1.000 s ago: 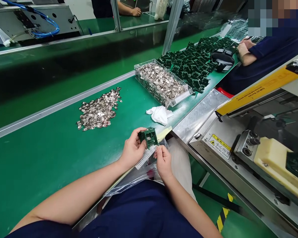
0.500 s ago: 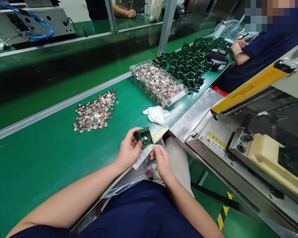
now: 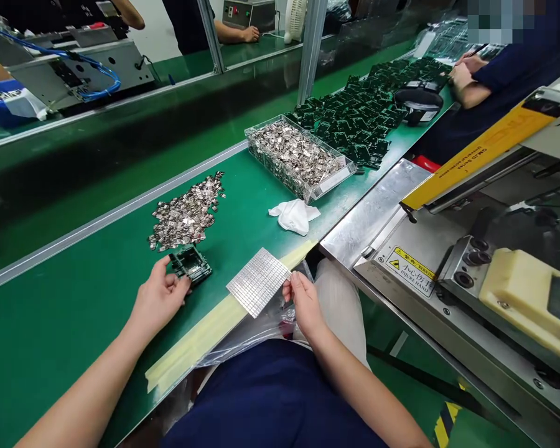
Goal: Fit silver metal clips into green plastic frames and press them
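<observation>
My left hand (image 3: 161,295) is closed on a dark green frame-like part (image 3: 191,262), held low over the green table just in front of a loose pile of small metal pieces (image 3: 185,213). My right hand (image 3: 304,300) pinches the right corner of a flat silver sheet (image 3: 259,282) marked with a fine grid. The sheet lies tilted across the yellow tape (image 3: 191,341) at the table's front edge. Beyond it rests a crumpled white cloth (image 3: 294,216).
A clear box (image 3: 298,155) full of metal pieces stands behind the cloth. Many green parts (image 3: 354,118) lie farther back, beside a black round object (image 3: 419,101). A machine (image 3: 476,267) occupies the right; another person's hands (image 3: 466,71) are at back right.
My left hand has moved left with the green part, away from my right hand. The silver sheet now shows its broad face, and more yellow tape is exposed. The view has shifted slightly.
</observation>
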{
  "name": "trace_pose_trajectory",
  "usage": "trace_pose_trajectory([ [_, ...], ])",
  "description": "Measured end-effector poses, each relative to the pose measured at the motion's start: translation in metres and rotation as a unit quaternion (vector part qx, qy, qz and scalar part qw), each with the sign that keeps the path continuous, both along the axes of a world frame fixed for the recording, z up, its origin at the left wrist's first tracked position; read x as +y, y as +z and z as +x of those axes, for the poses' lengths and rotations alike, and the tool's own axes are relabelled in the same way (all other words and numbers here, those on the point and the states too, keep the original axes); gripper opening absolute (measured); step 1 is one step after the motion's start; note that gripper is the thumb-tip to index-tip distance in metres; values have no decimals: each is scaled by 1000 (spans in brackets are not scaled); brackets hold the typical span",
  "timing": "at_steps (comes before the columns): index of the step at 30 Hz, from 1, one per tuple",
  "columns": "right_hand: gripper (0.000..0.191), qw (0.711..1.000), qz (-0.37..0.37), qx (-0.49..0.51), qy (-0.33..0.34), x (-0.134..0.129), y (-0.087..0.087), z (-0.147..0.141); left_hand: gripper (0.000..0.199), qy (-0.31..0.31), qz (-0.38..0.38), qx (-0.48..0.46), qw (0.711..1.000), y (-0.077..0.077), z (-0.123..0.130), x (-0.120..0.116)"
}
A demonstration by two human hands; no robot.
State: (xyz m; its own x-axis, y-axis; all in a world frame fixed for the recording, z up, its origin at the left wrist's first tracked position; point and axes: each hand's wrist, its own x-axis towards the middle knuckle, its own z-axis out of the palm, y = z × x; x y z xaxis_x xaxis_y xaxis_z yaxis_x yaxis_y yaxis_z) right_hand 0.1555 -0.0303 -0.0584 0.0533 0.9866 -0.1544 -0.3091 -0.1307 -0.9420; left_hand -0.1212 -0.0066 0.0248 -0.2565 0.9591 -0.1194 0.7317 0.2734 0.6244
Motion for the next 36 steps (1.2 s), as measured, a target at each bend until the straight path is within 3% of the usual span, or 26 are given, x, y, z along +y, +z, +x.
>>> trace_pose_trajectory([
  [3,48,1000,1,8,-3,-1,1,-2,77,-10,19,116,993,12,-3,-25],
  [5,48,1000,3,10,-4,-2,2,-2,67,30,120,186,975,12,0,-43],
  [7,48,1000,6,10,-5,-2,2,-2,44,2,246,223,943,9,9,-54],
  [10,47,1000,11,9,-2,-2,1,-1,22,-229,352,194,887,5,42,-49],
  [12,45,1000,18,7,-1,-1,1,-1,26,-377,335,164,848,5,73,-31],
  [14,45,1000,29,5,-2,-1,0,-1,33,-457,300,158,822,5,102,-8],
  [16,44,999,39,4,-6,0,0,-2,36,-500,267,154,809,2,124,13],
  [21,43,998,47,18,-23,0,-1,-7,25,-505,259,75,820,-19,136,35],
  [24,45,998,43,38,-34,0,-3,-10,29,-514,294,67,803,-26,132,34],
  [29,45,993,15,110,-32,-2,-7,-18,40,-566,240,162,772,-16,128,25],
  [32,46,987,-11,158,-36,-2,-7,-23,44,-573,188,224,766,-7,127,19],
  [36,47,980,-37,195,-29,1,0,-22,44,-568,177,265,759,-3,128,13],
])
